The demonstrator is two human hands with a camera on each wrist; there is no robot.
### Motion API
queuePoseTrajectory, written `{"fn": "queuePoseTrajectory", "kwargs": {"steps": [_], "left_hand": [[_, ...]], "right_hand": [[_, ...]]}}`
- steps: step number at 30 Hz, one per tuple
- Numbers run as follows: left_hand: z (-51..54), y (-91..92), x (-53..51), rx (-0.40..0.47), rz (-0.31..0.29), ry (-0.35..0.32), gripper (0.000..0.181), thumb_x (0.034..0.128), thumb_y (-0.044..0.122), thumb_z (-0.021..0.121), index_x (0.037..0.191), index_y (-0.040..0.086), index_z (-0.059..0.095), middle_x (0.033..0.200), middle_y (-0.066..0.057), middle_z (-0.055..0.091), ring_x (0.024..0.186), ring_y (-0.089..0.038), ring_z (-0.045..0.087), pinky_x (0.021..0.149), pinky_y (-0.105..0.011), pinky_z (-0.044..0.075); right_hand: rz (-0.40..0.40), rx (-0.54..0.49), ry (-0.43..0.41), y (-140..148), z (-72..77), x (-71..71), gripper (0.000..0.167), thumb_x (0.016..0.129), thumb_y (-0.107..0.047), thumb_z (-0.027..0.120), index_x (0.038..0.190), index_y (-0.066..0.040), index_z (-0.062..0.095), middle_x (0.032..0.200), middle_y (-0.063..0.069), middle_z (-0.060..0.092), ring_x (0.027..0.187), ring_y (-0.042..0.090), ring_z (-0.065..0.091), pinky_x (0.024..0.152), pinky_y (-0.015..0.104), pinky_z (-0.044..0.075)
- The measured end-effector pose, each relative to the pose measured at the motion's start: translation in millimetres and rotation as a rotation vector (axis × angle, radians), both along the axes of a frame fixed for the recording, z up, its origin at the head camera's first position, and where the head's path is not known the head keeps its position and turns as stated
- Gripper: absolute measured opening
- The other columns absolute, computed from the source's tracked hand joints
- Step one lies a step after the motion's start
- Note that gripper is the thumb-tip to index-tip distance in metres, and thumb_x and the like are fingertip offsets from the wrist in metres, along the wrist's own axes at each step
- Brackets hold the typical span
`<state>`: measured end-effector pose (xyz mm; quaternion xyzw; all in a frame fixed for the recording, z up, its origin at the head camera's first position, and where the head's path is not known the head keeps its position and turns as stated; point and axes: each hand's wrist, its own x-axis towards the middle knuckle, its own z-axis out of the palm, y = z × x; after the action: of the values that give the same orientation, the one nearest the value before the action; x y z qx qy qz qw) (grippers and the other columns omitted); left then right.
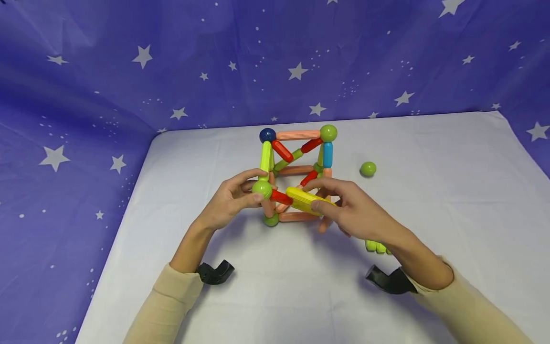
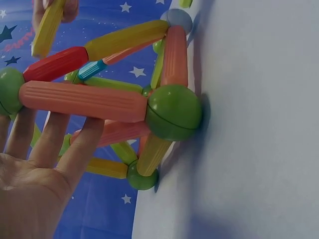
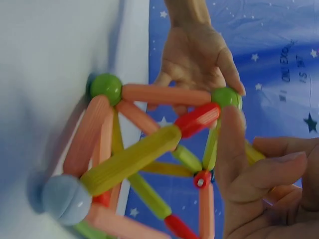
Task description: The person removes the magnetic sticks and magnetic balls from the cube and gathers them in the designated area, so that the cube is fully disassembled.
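A cube-like frame of magnetic rods and balls stands on the table. My left hand (image 1: 229, 200) pinches the light green ball (image 1: 262, 189) at its upper near-left corner, thumb on the near side. Behind the upright salmon rod (image 2: 82, 101) lie the left fingers, spread out. My right hand (image 1: 354, 208) pinches a yellow rod (image 2: 49, 27) between thumb and fingers, in front of the frame. A red rod (image 3: 199, 119) runs from the gripped ball and joins another yellow rod (image 3: 132, 159), which slants down to a pale blue ball (image 3: 66, 199). In the head view the right hand hides the near-right corner.
A loose green ball (image 1: 368, 168) lies right of the frame. Several yellow-green rods (image 1: 380, 247) are partly covered by the right forearm. Black wrist-camera mounts (image 1: 216, 272) sit at both cuffs. Behind the white table (image 1: 429, 157) hangs a purple star-patterned cloth (image 1: 240, 43).
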<state>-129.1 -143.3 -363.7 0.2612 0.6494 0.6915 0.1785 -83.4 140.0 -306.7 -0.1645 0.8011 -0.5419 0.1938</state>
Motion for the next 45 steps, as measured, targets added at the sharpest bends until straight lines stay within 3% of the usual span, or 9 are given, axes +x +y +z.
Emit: {"fn": "queuePoseTrajectory", "kwargs": {"steps": [4,11,20,25,29,33,38,45], "left_hand": [[-0.3,-2.2,-1.4,-0.016,0.003,-0.003,0.051,0.0940,0.008,0.062,0.139,-0.006,0.044,0.130,-0.025,0.057,0.107,-0.023,0.064,0.088,-0.039,0.054],[-0.5,-0.4,-1.5,-0.004,-0.001,-0.009,0.054,0.0930,0.006,0.063,0.140,-0.009,0.041,0.126,-0.019,0.061,0.106,-0.023,0.065,0.088,-0.037,0.054],[-3.5,2.0,-2.5,0.028,-0.022,-0.005,0.056,0.0932,0.010,0.066,0.139,-0.010,0.040,0.131,-0.021,0.057,0.111,-0.025,0.062,0.091,-0.038,0.053],[-2.3,2.1,0.0,0.017,-0.015,0.004,0.054,0.0927,0.008,0.066,0.138,-0.009,0.042,0.127,-0.015,0.060,0.114,-0.028,0.061,0.093,-0.039,0.052],[-1.8,2.1,0.8,0.022,-0.020,0.015,0.054,0.0928,0.007,0.066,0.138,-0.010,0.042,0.127,-0.015,0.061,0.116,-0.029,0.059,0.095,-0.039,0.051],[-2.7,2.3,0.4,0.033,-0.023,0.021,0.054,0.0931,0.008,0.066,0.138,-0.010,0.042,0.127,-0.014,0.061,0.116,-0.030,0.059,0.095,-0.039,0.051],[-3.0,2.2,0.0,0.037,-0.024,0.014,0.054,0.0926,0.008,0.067,0.138,-0.009,0.042,0.129,-0.019,0.059,0.115,-0.029,0.060,0.094,-0.039,0.051],[-1.5,1.5,1.1,-0.018,0.009,-0.011,0.053,0.0915,0.004,0.063,0.139,-0.007,0.043,0.125,-0.022,0.060,0.106,-0.024,0.064,0.088,-0.035,0.054]], "right_hand": [[-0.040,0.003,-0.010,12.8,-4.8,1.7,0.032,0.097,-0.011,0.063,0.128,-0.012,0.060,0.107,0.018,0.062,0.066,0.027,0.069,0.037,0.031,0.041],[-0.062,0.047,0.068,34.1,-14.2,8.1,0.032,0.098,-0.015,0.062,0.130,-0.011,0.062,0.096,0.009,0.069,0.077,0.025,0.064,0.055,0.033,0.051],[-0.050,0.021,0.016,57.0,-24.2,15.2,0.037,0.101,-0.010,0.056,0.138,-0.012,0.055,0.105,0.018,0.061,0.069,0.036,0.064,0.053,0.038,0.053],[-0.063,0.011,-0.037,70.1,-31.5,21.6,0.041,0.102,-0.008,0.053,0.141,-0.019,0.052,0.110,0.024,0.057,0.064,0.040,0.061,0.048,0.040,0.051],[-0.109,0.038,-0.033,79.3,-37.4,27.0,0.043,0.100,-0.009,0.057,0.141,-0.020,0.052,0.108,0.023,0.053,0.058,0.037,0.059,0.049,0.040,0.052],[-0.154,0.080,0.002,86.9,-42.7,31.3,0.041,0.097,-0.014,0.063,0.137,-0.016,0.055,0.104,0.018,0.052,0.071,0.030,0.061,0.054,0.038,0.052],[-0.179,0.079,0.037,99.6,-48.8,36.7,0.044,0.094,-0.013,0.068,0.137,-0.013,0.056,0.097,0.016,0.053,0.068,0.028,0.055,0.047,0.036,0.048],[-0.230,0.071,0.051,117.0,-58.6,44.6,0.049,0.094,-0.009,0.067,0.141,-0.009,0.051,0.113,0.016,0.052,0.064,0.029,0.057,0.049,0.035,0.049]]}}
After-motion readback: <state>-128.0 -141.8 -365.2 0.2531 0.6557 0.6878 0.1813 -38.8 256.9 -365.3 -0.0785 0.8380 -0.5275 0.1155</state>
